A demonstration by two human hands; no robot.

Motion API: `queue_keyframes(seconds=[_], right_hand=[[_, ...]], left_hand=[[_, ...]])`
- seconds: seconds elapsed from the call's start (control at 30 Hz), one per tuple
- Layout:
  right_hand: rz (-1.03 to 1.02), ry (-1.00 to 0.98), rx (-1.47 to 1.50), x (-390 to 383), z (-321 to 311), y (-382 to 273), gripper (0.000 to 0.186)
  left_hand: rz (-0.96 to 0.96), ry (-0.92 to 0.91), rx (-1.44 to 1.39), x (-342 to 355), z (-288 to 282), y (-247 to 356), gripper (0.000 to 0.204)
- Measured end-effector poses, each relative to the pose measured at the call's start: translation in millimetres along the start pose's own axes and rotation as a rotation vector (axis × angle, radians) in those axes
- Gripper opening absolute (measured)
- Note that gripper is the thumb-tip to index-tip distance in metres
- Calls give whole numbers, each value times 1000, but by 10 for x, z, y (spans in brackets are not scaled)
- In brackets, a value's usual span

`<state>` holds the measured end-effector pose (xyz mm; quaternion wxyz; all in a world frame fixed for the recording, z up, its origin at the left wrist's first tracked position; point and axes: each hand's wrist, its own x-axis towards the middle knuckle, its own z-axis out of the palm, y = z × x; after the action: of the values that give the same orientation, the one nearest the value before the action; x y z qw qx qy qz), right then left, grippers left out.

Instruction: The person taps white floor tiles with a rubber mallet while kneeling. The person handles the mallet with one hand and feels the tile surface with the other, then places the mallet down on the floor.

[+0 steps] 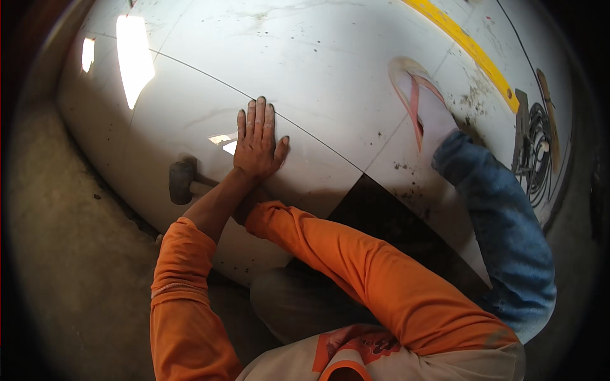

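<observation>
My left hand (257, 143) lies flat on a glossy white floor tile (190, 111), its fingers stretched out and the tips near a dark joint line. Beneath my left wrist, my right arm crosses over to the left. My right hand (248, 202) is mostly hidden behind that forearm, closed on the handle of a rubber mallet (182, 181). The mallet's black head shows left of my forearm, close over the tile, and part of its pale handle is visible. Bright window reflections shine on the tile.
A dark gap (387, 222) lies between the tiles at my right. My leg in blue jeans (502, 209) stretches out there, with a flip-flop (413, 95) on the foot. Beyond are a yellow level (467, 44) and coiled cable (539, 152). Bare concrete (63, 241) borders the left.
</observation>
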<state>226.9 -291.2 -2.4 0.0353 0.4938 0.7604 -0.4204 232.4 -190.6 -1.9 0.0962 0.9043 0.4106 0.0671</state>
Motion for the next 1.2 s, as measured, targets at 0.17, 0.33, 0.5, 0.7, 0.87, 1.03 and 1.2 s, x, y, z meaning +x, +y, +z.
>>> queue_keyframes(seconds=[0.17, 0.33, 0.5, 0.7, 0.87, 1.03, 1.2], right_hand=[[-39, -7, 131, -528, 166, 77, 38], [-119, -70, 82, -965, 368, 159, 35], [-148, 260, 0, -980, 364, 153, 34], [-43, 549, 64, -815, 262, 51, 27], [124, 274, 141, -810, 67, 22, 34], [316, 111, 211, -935, -488, 294, 44], [312, 137, -170, -1596, -1939, 739, 47]], left_hand=[[218, -83, -50, -199, 59, 538, 68], [367, -94, -118, -272, 82, 964, 66], [396, -149, -224, -369, 140, 1249, 66], [738, -345, -505, -408, 80, 1536, 53], [311, 103, -681, -428, -543, 1403, 40], [-764, 548, -908, -1210, -865, 702, 36], [-1081, 131, -84, -2170, -320, 175, 65]])
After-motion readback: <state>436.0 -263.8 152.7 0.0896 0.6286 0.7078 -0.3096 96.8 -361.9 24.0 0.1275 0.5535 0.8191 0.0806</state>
